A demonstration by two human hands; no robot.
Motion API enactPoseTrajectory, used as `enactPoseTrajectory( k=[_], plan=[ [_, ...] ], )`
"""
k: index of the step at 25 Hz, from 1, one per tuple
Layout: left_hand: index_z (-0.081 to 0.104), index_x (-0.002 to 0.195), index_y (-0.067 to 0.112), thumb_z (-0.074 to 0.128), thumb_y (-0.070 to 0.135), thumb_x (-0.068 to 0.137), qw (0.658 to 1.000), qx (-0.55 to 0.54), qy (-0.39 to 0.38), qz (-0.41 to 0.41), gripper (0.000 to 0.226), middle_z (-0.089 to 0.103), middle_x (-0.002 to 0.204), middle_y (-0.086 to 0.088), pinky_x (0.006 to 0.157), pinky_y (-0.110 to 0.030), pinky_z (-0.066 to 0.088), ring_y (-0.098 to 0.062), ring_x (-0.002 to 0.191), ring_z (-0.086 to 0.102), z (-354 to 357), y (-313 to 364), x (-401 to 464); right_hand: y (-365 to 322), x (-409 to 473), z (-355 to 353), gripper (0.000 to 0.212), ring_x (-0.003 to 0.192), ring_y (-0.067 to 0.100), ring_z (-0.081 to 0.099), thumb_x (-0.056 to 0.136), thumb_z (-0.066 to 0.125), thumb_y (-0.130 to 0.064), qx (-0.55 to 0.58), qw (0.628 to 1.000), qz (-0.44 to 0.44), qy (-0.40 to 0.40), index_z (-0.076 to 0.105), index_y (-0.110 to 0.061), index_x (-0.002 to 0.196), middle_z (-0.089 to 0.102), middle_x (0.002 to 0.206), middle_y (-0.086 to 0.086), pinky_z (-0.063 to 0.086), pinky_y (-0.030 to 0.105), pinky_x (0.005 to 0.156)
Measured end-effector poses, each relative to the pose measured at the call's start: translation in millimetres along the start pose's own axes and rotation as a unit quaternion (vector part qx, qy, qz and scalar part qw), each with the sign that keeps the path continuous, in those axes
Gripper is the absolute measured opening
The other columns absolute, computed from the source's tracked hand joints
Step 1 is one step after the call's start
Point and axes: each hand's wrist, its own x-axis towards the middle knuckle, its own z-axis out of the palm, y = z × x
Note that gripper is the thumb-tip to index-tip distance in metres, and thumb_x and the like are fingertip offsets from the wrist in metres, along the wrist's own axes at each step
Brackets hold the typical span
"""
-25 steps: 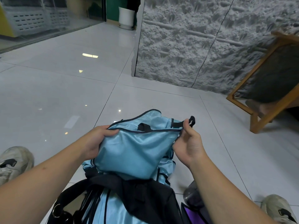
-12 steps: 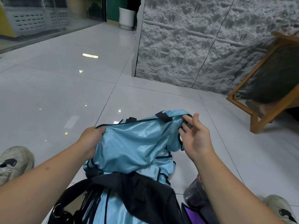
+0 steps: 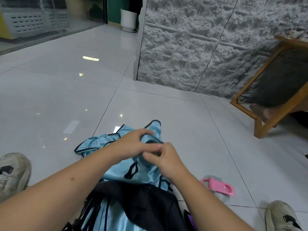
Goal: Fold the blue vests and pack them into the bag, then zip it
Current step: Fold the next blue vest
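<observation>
A light blue vest [image 3: 100, 142] with black trim lies bunched on the floor tiles in front of me, partly over the black bag [image 3: 150, 202]. My left hand [image 3: 133, 144] grips the vest's fabric near its top, fingers curled into it. My right hand [image 3: 163, 159] pinches the same fabric just beside the left hand, the two hands touching. More blue vest fabric [image 3: 115, 219] shows inside the open bag, close to me.
A pink-capped bottle [image 3: 218, 187] lies on the floor to the right of the bag. My shoes sit at the left [image 3: 13, 172] and lower right [image 3: 283, 215]. A wooden chair frame [image 3: 266, 120] stands at the right, before a rough grey wall [image 3: 191, 47].
The vest was held spread between both hands; my hands have since come together at the middle and lowered, bunching the vest. The pink-capped bottle now shows beside my right forearm.
</observation>
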Motion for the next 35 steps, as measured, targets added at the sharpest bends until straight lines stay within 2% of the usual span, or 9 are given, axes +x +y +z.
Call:
enactPoseTrajectory(
  k=[5,9,14,17,20,22,26,31,35],
  plan=[
    [0.077,0.112,0.026,0.084,0.031,0.079,0.990,0.037,-0.074,-0.115,0.034,0.079,0.109,0.000,0.107,-0.049,0.051,-0.025,0.110,0.072,-7.1,-50.3,-2.2,34.0,-16.0,7.0,0.018,0.103,0.017,0.075,0.074,0.070,-0.009,0.020,0.994,0.109,-0.018,0.085,-0.007,0.084,0.081,0.098,0.007,0.056,0.030,0.099],
    [0.077,0.106,0.021,0.065,0.027,0.098,0.985,-0.067,0.000,-0.160,0.016,0.080,0.106,-0.006,0.104,-0.051,0.053,-0.029,0.105,0.074,-3.1,-64.1,-8.1,58.5,-8.6,-0.4,0.037,0.094,0.013,0.075,0.080,0.061,0.007,-0.048,0.971,0.179,0.149,0.083,-0.022,0.073,0.081,0.089,-0.006,0.060,0.038,0.095],
    [0.067,0.105,0.003,0.067,0.012,0.079,0.958,-0.210,-0.010,-0.197,0.028,0.076,0.115,-0.014,0.106,-0.051,0.050,-0.036,0.110,0.071,-9.5,-69.2,-7.2,65.7,-2.2,-11.9,0.056,0.078,0.018,0.072,0.073,0.074,-0.003,-0.018,0.951,0.251,0.181,0.062,-0.037,0.117,0.072,0.089,-0.004,0.064,0.042,0.080],
    [0.059,0.096,0.001,0.071,0.016,0.045,0.965,-0.162,-0.051,-0.198,0.054,0.067,0.109,-0.016,0.091,-0.050,0.049,-0.035,0.099,0.062,-13.7,-79.5,-2.8,69.8,3.2,-4.4,0.065,0.091,0.020,0.075,0.065,0.085,-0.024,-0.004,0.951,0.264,0.159,0.062,-0.037,0.125,0.074,0.110,-0.003,0.064,0.044,0.086],
    [0.069,0.110,0.007,0.076,0.018,0.039,0.965,-0.124,-0.107,-0.203,0.072,0.066,0.117,-0.018,0.075,-0.039,0.053,-0.032,0.098,0.062,-15.3,-78.1,-2.0,57.4,5.2,-5.4,0.023,0.078,0.022,0.070,0.089,0.073,-0.003,0.043,0.942,0.245,0.225,0.074,-0.020,0.104,0.075,0.101,0.005,0.062,0.041,0.081],
    [0.064,0.101,0.010,0.082,0.030,0.052,0.973,-0.054,-0.143,-0.174,0.056,0.064,0.101,-0.011,0.063,-0.031,0.049,-0.023,0.084,0.059,-12.5,-62.2,-4.6,51.8,8.3,-11.9,0.024,0.083,0.018,0.072,0.092,0.069,0.001,0.040,0.942,0.207,0.261,0.080,-0.021,0.090,0.078,0.095,0.002,0.061,0.036,0.083],
    [0.064,0.102,0.026,0.084,0.053,0.077,0.979,0.173,-0.023,-0.102,0.041,0.071,0.098,0.006,0.072,-0.024,0.047,-0.011,0.086,0.066,4.0,-47.7,3.1,45.8,11.6,-11.6,0.023,0.073,0.018,0.069,0.087,0.069,0.001,0.024,0.943,0.225,0.242,0.081,-0.019,0.085,0.079,0.085,0.005,0.062,0.039,0.081],
    [0.069,0.109,0.027,0.064,0.071,0.084,0.977,0.199,0.004,-0.080,0.052,0.070,0.099,0.010,0.074,-0.023,0.046,-0.007,0.089,0.066,38.6,-59.3,-2.7,61.6,2.9,-6.1,0.020,0.097,0.028,0.075,0.087,0.069,0.006,0.117,0.920,0.257,0.273,0.078,-0.010,0.096,0.079,0.096,0.010,0.060,0.046,0.095],
    [0.068,0.113,0.031,0.068,0.064,0.085,0.972,0.229,-0.038,-0.047,0.043,0.061,0.095,0.018,0.081,-0.023,0.045,-0.012,0.096,0.065,52.9,-67.5,-6.8,66.7,5.9,-4.3,0.024,0.078,0.032,0.076,0.089,0.081,-0.014,0.252,0.872,0.310,0.283,0.070,0.006,0.097,0.075,0.088,0.023,0.064,0.050,0.082]
  ],
)
